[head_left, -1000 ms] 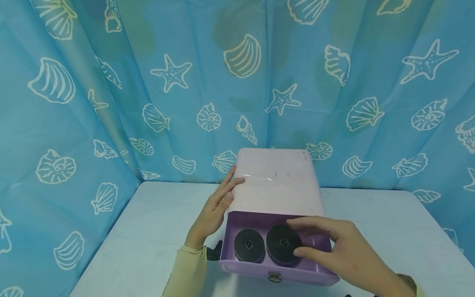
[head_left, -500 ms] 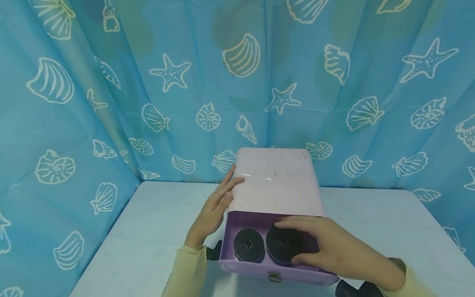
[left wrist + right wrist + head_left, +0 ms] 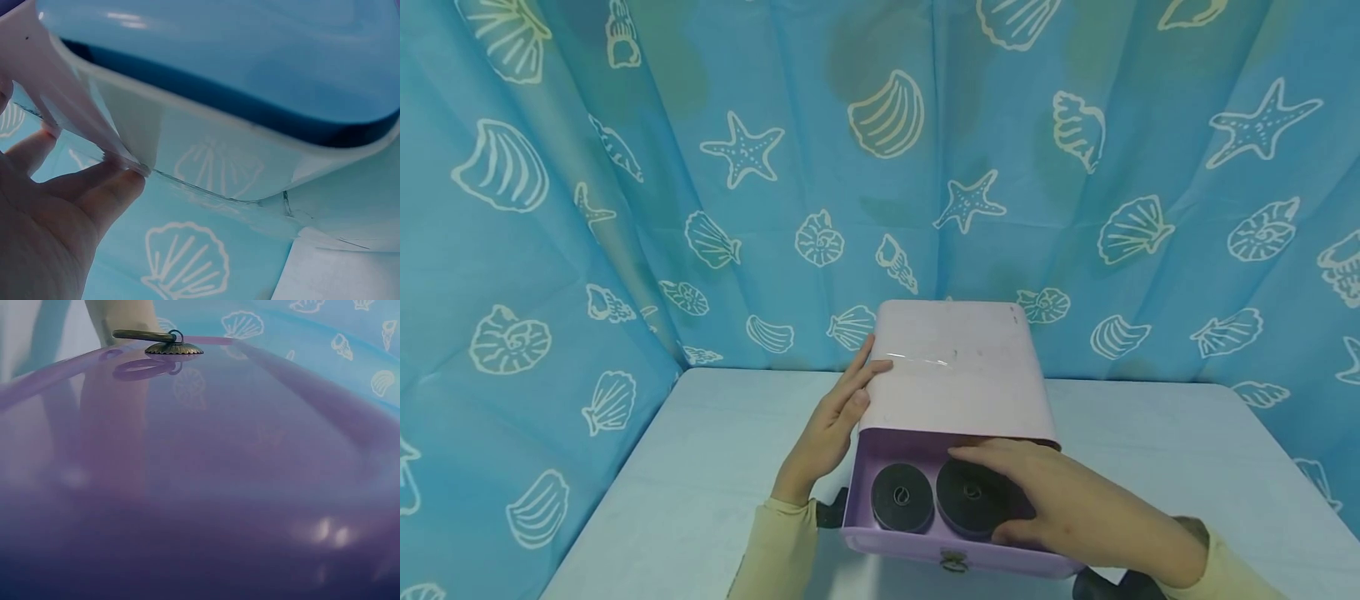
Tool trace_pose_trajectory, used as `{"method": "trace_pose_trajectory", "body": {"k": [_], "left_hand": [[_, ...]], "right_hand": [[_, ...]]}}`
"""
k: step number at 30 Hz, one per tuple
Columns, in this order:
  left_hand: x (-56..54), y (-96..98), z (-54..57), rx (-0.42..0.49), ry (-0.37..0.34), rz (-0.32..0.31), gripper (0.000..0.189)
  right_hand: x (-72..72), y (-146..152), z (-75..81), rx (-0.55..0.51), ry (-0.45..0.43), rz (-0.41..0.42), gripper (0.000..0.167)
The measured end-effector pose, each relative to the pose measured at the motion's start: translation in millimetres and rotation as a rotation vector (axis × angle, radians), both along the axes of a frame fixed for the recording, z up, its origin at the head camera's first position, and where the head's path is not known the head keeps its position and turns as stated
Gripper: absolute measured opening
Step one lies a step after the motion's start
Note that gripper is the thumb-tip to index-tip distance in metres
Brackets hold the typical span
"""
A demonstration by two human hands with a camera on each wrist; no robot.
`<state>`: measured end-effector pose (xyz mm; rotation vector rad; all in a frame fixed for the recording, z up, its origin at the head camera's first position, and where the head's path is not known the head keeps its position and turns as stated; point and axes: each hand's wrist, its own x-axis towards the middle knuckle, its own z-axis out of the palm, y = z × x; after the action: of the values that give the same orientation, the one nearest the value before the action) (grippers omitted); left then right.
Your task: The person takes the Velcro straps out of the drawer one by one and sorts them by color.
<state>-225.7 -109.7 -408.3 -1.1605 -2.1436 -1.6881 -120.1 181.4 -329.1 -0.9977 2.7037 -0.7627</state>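
A pale pink box [image 3: 958, 367] stands on the table with its purple drawer [image 3: 865, 467] pulled out toward me. Inside the drawer two black coiled rolls lie flat side by side: the left roll [image 3: 902, 498] and the slightly larger right roll [image 3: 970, 493]. My right hand [image 3: 1060, 508] reaches into the drawer, fingers and thumb curled round the right roll and hiding its right side. My left hand [image 3: 831, 425] rests along the box's left side, fingers extended; the left wrist view shows its fingertips [image 3: 134, 178] against the box's edge.
A brass ring pull [image 3: 953, 562] hangs on the drawer front; the right wrist view shows this glossy drawer front [image 3: 219, 456] close up. Pale cloth covers the table [image 3: 700, 467]. A blue shell-patterned curtain [image 3: 820, 167] closes off the back and left.
My right hand has moved left and deeper into the drawer, its fingers closing further round the right roll. My left hand, the box and both rolls stay in place.
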Motion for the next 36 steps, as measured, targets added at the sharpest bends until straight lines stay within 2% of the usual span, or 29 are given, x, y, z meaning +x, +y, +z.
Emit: {"method": "trace_pose_trajectory", "body": {"k": [15,22,32,36], "left_hand": [[0.8,-0.5,0.6,0.006,-0.010,0.010,0.042],[1.0,0.1,0.1,0.004,-0.011,0.005,0.043],[1.0,-0.1,-0.8,0.011,-0.017,0.005,0.043],[1.2,-0.1,-0.3,0.012,-0.022,0.003,0.043]], "right_hand": [[-1.0,1.0,-3.2,0.035,0.046,-0.018,0.071],[1.0,4.3,-2.5,-0.027,0.046,-0.018,0.065],[4.7,6.0,1.2,-0.058,0.011,-0.049,0.057],[6.8,8.9,0.9,-0.132,-0.013,-0.033,0.048]]}}
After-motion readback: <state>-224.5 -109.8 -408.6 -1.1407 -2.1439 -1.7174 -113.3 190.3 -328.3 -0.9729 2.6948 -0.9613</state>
